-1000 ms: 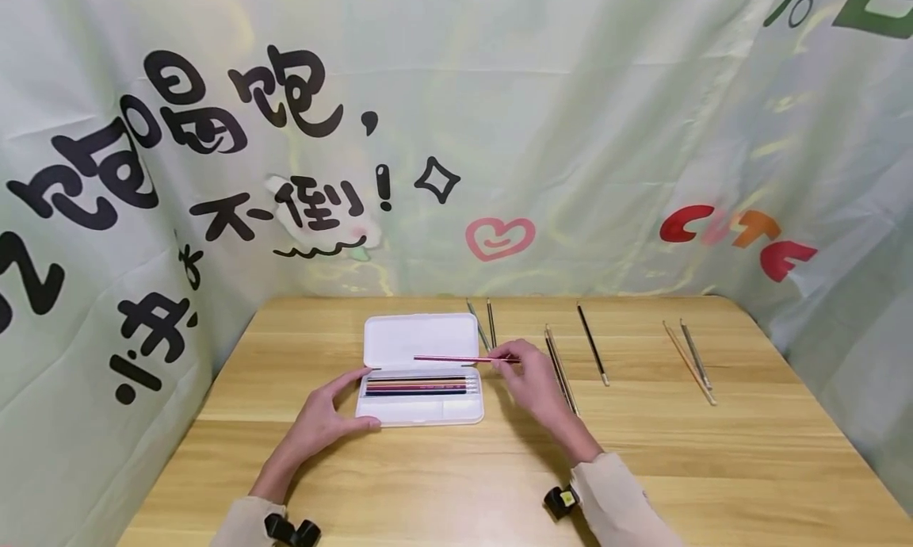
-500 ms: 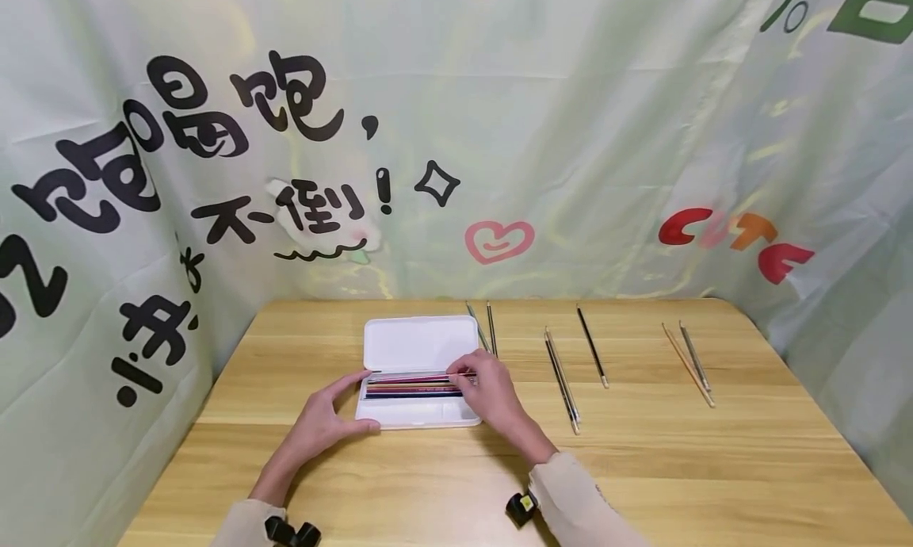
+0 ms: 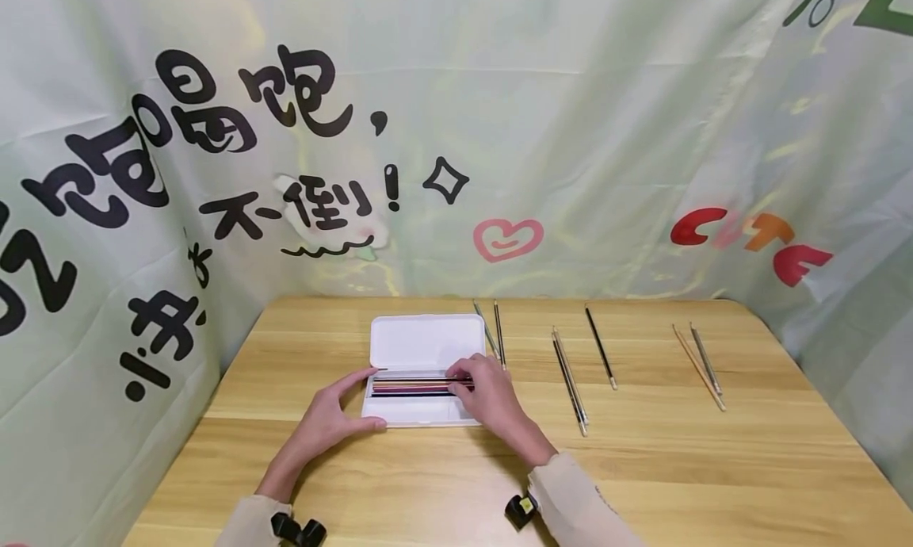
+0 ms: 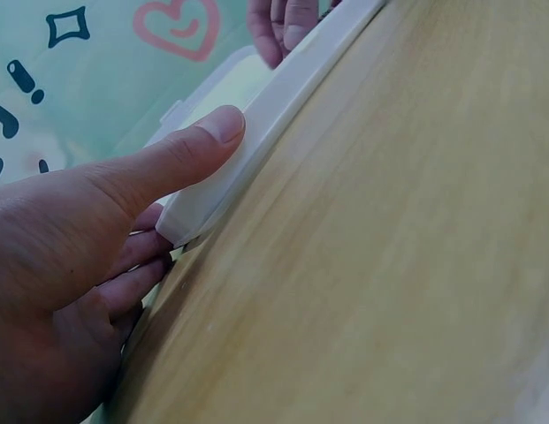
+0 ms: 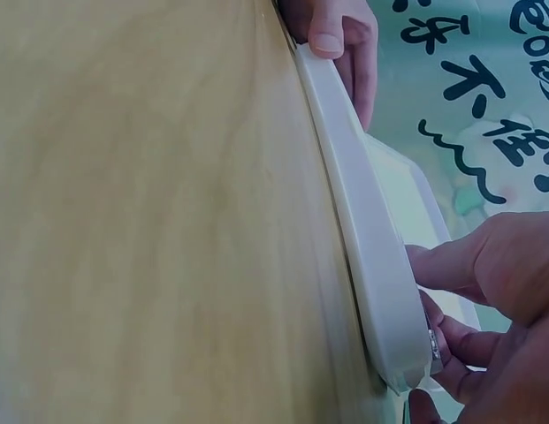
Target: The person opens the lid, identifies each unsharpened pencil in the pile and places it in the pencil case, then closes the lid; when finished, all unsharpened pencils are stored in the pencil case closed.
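Note:
A white pencil case (image 3: 410,411) lies on the table with its lid (image 3: 426,341) raised at the back. Several pencils (image 3: 410,387) rest side by side in it. My left hand (image 3: 324,415) grips the case's left end, thumb on the front edge and fingers at the back, as the left wrist view shows. Over the right end, my right hand (image 3: 494,396) has curled fingers around the end of a pencil inside the case. In the right wrist view a silvery pencil end (image 5: 436,344) shows at its fingertips; the hand hides the case's right end.
Two pencils (image 3: 501,337) lie just behind the right hand, beside the lid. Further right are a close pair of pencils (image 3: 571,384), a black pencil (image 3: 601,347), and a tan pencil (image 3: 699,369) next to a grey one (image 3: 706,358). A printed curtain (image 3: 585,158) hangs behind the table (image 3: 642,483).
My right hand has carried a dark red pencil leftward from beside the case and lowered it in among the others. My left hand has stayed at the case's left end.

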The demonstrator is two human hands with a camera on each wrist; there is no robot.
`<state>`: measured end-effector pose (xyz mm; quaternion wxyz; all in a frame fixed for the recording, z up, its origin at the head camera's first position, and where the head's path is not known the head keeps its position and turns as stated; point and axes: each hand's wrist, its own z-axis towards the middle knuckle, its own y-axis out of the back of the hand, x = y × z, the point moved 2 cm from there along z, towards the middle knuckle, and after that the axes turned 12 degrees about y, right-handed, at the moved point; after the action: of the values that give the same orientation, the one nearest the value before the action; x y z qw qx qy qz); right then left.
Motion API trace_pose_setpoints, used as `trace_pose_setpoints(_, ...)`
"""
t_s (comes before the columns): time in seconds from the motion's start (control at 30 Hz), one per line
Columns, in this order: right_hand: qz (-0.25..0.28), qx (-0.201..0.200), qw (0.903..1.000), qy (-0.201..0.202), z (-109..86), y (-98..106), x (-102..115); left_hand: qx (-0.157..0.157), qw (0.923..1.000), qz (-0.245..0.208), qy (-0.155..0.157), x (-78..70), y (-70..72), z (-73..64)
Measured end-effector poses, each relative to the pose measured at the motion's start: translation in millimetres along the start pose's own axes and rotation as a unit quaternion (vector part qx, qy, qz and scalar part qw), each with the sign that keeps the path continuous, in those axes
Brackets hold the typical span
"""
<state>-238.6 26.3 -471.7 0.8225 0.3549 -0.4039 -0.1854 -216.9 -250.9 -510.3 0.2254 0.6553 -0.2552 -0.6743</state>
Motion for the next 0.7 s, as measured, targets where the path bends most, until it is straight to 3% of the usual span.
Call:
trace_pose_setpoints(0.3, -0.027, -0.001, 0.9996, 0.009, 1.8, -0.9, 2.1, -0.002, 1.0000, -0.003, 0.003, 1.0, 0.6, 0.8)
trace_pose_setpoints(0.5, 0.034, -0.014, 0.9993, -0.005, 1.6, 6.1, -4.1, 0.000, 1.0000, -0.003, 0.006, 0.6, 0.1, -0.3)
trace_pose_setpoints(0.7, 0.097, -0.068, 0.9928, -0.018, 6.3, 24.1, -14.6, 0.003, 1.0000, -0.005, 0.007, -0.6, -1.0, -0.7)
